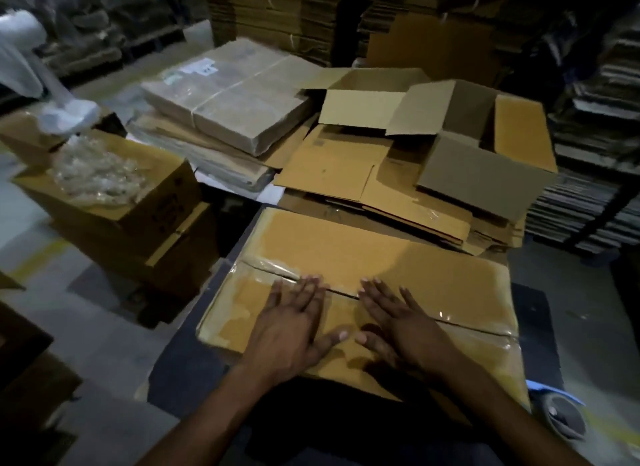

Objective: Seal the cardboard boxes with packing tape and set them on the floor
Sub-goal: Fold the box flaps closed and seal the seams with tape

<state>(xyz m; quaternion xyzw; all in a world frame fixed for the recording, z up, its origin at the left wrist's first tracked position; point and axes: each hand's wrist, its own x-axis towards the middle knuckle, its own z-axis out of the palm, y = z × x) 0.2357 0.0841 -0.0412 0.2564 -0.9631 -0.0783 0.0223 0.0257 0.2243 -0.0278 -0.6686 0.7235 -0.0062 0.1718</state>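
A closed cardboard box (346, 254) lies in front of me on a dark table (194, 361). Clear packing tape (467, 323) runs along the seam between its top flaps. My left hand (294, 323) and my right hand (398, 323) press flat on the box top side by side, fingers straight, fingertips at the seam. A tape dispenser (561, 417) with a blue part lies at the table's right edge, beside my right forearm.
Open boxes (450, 119) sit on flattened cardboard (346, 174) behind the sealed box. A wrapped bundle (228, 94) lies at the back left. To the left stand stacked boxes (138, 216) topped with crumpled plastic (97, 171). Shelves of cardboard stacks fill the background.
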